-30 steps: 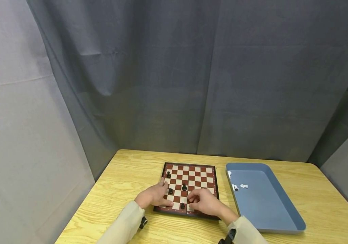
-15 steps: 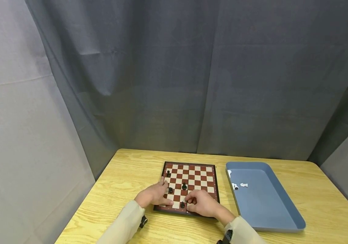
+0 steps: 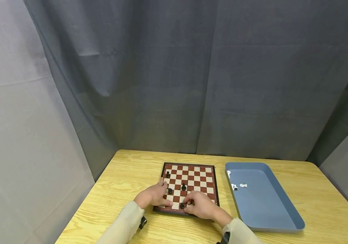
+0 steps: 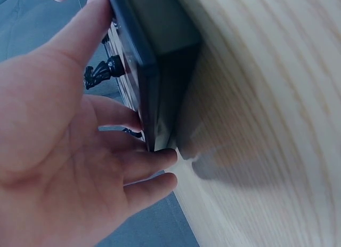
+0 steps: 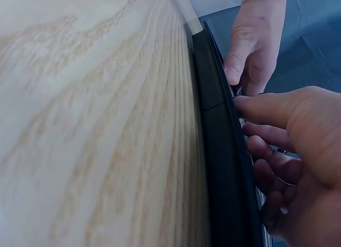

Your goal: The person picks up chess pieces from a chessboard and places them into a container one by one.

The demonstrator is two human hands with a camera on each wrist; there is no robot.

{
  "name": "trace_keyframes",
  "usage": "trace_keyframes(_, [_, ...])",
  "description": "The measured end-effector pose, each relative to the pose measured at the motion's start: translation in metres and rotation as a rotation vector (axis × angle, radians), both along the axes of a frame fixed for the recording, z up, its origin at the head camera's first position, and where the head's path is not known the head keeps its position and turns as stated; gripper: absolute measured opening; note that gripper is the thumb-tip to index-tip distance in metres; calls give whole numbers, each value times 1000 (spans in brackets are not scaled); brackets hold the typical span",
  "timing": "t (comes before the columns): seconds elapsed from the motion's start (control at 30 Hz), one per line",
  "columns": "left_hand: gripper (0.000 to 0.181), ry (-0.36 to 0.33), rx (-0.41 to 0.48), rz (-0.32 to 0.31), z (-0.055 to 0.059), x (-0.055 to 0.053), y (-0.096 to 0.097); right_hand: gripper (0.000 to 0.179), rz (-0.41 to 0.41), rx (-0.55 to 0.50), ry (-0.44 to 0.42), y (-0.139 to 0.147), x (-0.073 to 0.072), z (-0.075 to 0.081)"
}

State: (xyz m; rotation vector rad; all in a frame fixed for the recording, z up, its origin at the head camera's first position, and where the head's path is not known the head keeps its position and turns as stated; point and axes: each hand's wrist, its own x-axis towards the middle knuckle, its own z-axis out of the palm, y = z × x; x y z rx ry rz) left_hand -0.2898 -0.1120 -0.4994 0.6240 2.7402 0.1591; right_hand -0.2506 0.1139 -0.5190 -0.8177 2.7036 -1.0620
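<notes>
A red-and-white chessboard (image 3: pixel 198 178) with a dark border lies on the table. My left hand (image 3: pixel 154 194) rests at its near left corner, fingers fairly straight along the left edge and thumb over the front. In the left wrist view, a black knight (image 4: pixel 104 71) stands beside that thumb. My right hand (image 3: pixel 202 205) has curled fingers, with thumb and index fingertips right at a small black chess piece (image 3: pixel 182 205) near the front edge; I cannot tell whether they pinch it. Other black pieces stand farther back, one mid-board (image 3: pixel 183 187) and one at the far left (image 3: pixel 168 175).
To the right of the board is a blue-grey tray (image 3: pixel 265 200). Several white chess pieces lie along its left side, including a white knight (image 3: pixel 243 185). Grey curtains (image 3: pixel 161 101) hang behind the wooden table (image 3: pixel 125 179).
My right hand has moved slightly left over the board, bringing thumb and index fingertips up to the black piece near the front edge. My left hand has stayed in place.
</notes>
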Motion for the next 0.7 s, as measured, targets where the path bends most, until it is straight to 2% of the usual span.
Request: trace_keyframes(0.7, [94,1,15,7,0,1,0,9,-5,-12,15,-6,1,-4])
